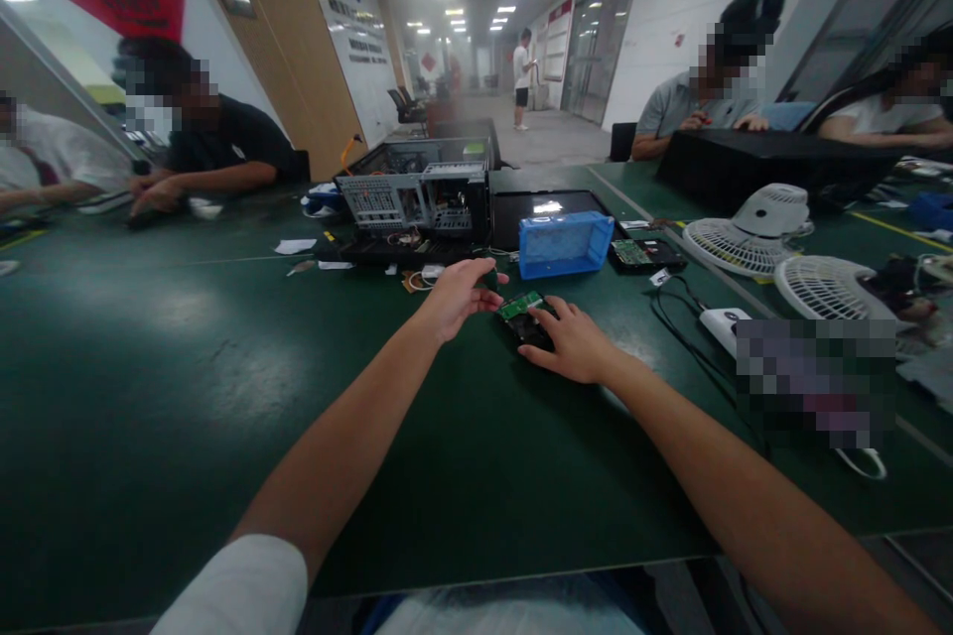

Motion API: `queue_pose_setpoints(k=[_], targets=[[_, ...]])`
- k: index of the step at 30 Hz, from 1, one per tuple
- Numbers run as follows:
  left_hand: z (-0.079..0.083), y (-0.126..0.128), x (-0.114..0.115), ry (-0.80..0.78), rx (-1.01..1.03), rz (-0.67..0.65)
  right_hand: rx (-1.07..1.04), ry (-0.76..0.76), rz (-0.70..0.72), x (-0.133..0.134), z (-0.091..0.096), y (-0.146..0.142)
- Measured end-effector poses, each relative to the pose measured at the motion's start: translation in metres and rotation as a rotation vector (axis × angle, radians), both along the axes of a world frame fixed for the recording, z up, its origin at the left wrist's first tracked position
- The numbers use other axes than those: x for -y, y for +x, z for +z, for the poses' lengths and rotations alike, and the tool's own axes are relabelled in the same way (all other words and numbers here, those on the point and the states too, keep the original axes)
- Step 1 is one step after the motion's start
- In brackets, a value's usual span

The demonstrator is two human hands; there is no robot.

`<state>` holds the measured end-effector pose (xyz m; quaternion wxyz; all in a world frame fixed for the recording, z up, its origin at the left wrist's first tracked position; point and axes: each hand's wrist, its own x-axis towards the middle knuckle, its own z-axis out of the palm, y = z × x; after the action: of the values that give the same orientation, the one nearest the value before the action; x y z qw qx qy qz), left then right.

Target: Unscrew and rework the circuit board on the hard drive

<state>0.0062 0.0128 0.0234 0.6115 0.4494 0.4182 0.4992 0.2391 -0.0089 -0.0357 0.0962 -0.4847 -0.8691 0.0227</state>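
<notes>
A hard drive (523, 309) with a green circuit board lies on the green table in front of me. My right hand (573, 342) grips it from the right, with the thumb at the near side and the fingertips on the board. At the drive's far left edge is my left hand (463, 299), its fingers curled together around something small and dark that I cannot make out. Just behind the drive stands a blue plastic bin (566, 246) tipped on its side. A second drive (647, 255) with a green board lies to the right of the bin.
An opened computer case (417, 189) stands behind my left hand, with paper scraps (296, 246) beside it. To the right are white fan parts (766, 228), a power strip (726, 325) and black cables (685, 337). Several people sit around the table.
</notes>
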Motion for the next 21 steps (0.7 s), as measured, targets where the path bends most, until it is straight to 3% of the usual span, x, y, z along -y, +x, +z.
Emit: queue_pose_setpoints(k=[7, 14, 21], targets=[[0.0006, 0.0006, 0.0011, 0.032, -0.019, -0.026, 0.003, -0.027, 0.032, -0.0013, 0.0015, 0.0007], [-0.0014, -0.0030, -0.0024, 0.031, -0.042, 0.048, 0.002, -0.036, 0.014, -0.0014, 0.0001, 0.0007], [0.0004, -0.0016, 0.0006, 0.005, -0.007, 0.003, 0.001, -0.055, 0.026, -0.0049, 0.0024, 0.0032]])
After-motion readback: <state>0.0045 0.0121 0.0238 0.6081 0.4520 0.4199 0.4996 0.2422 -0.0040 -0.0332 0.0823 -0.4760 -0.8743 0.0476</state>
